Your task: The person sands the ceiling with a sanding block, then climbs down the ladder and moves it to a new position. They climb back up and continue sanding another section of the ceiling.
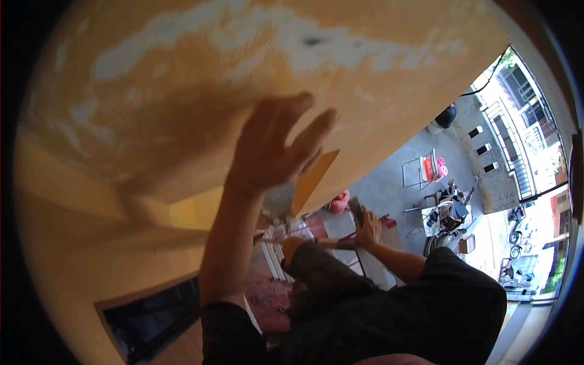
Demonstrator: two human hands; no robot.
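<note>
Left hand (277,143) is raised with fingers parted, near the patchy orange surface (201,79); contact is unclear. To its right, the right hand (370,230) grips a dark block (356,211).

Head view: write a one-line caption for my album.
Left hand raised before a white-patched orange wall, right hand lower down holding a dark flat object.

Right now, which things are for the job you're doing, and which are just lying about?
Probably for the job:
patchy wall, near the left hand
dark block in the right hand

Seem to be just lying about:
red and pink things
heap of stuff
motorbikes outside
</note>
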